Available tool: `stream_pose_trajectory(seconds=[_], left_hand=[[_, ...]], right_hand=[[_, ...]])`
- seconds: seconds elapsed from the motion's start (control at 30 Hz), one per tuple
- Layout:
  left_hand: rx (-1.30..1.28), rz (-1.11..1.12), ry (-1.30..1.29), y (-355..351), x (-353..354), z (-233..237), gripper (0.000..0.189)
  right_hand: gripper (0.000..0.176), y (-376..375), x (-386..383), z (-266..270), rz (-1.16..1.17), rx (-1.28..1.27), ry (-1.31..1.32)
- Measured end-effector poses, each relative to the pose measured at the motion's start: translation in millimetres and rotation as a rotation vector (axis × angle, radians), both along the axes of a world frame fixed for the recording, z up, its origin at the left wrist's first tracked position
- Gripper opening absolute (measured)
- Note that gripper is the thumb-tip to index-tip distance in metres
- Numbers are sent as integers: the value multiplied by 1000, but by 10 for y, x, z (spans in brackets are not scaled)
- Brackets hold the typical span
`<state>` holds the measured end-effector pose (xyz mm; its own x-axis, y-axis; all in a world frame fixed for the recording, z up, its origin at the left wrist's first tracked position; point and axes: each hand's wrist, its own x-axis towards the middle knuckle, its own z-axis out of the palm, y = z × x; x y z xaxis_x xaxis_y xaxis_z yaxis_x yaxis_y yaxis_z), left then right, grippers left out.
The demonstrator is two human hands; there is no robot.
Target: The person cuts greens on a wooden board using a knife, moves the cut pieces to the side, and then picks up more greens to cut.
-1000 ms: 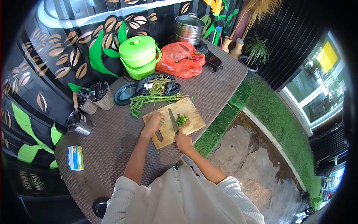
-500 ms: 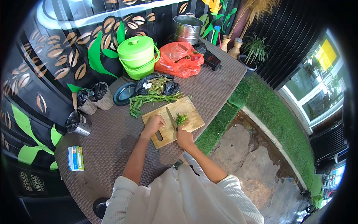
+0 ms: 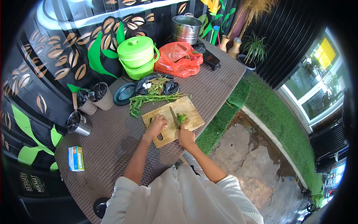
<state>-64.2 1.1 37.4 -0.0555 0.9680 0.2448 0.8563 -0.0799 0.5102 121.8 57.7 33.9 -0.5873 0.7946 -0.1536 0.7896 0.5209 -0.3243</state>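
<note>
On the wooden cutting board (image 3: 194, 115) lies a small heap of chopped greens (image 3: 181, 118). My right hand (image 3: 185, 136) is closed round the handle of a knife (image 3: 173, 115), whose blade rests on or just over the board, left of the heap. My left hand (image 3: 157, 125) is over the board's left part near its handle slot, fingers curled. A thin green piece shows at its left side; whether the fingers grip it is hidden. Leafy green stalks (image 3: 153, 99) lie just behind the board.
Behind the stalks are a black plastic bag (image 3: 172, 88) with plant scraps and a dark plate (image 3: 124, 94). Farther back stand a green lidded bucket (image 3: 136, 56), a red plastic bag (image 3: 179, 61), a portable stove (image 3: 209, 58) and a metal pot (image 3: 187, 30). Utensil holders (image 3: 101, 98) stand left.
My left hand has shifted slightly, and a green piece now shows beside it. The knife has moved a little to the right, its blade closer to the chopped greens.
</note>
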Motion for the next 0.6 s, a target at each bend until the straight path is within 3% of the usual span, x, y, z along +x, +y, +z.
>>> stream_pose_trajectory(seconds=[0.17, 0.3, 0.6], left_hand=[[73, 72, -60, 28, 227, -109, 11], [122, 176, -97, -37, 308, -176, 10], [254, 155, -4, -115, 372, -174, 12]], right_hand=[[28, -146, 58, 232, 15, 26, 19], [28, -215, 70, -19, 12, 58, 62], [32, -292, -23, -87, 27, 78, 63]])
